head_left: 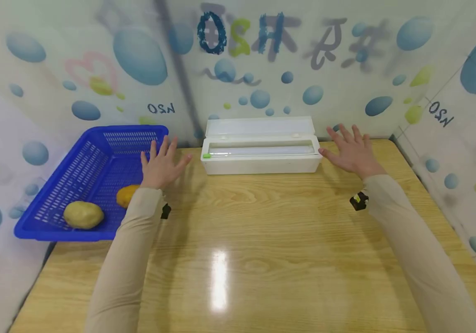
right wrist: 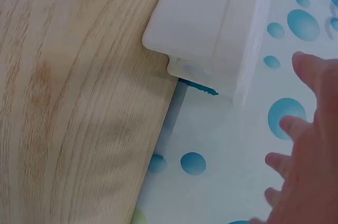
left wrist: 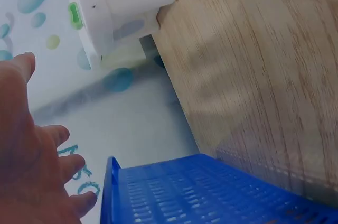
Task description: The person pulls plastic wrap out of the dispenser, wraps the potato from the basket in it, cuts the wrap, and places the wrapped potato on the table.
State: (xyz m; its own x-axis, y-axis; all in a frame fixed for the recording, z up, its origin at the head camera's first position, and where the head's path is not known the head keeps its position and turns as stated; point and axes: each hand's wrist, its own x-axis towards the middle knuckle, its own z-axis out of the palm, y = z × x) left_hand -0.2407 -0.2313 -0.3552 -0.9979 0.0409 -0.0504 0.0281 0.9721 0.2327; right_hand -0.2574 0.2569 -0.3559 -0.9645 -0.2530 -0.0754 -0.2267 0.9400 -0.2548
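My left hand (head_left: pixel 161 169), fingers spread, hovers by the right side of a blue plastic basket (head_left: pixel 65 175) and holds nothing. Inside the basket lie a potato (head_left: pixel 83 215) and an orange-yellow item (head_left: pixel 126 196), partly hidden behind my left sleeve. At the back of the table stands a white cling film dispenser (head_left: pixel 263 166) with its lid raised; a clear roll (head_left: pixel 263 151) and a green slider (head_left: pixel 207 156) show in it. Beside the dispenser's right end is my right hand (head_left: pixel 352 155), fingers spread and nothing held. The left wrist view also shows the spread left hand (left wrist: pixel 31 150).
The wooden table (head_left: pixel 271 240) reaches back to a wall covering (head_left: pixel 238 92) with blue dots and painted letters. A similar covering stands on the left and right sides. A bright light reflection (head_left: pixel 219 282) lies on the tabletop.
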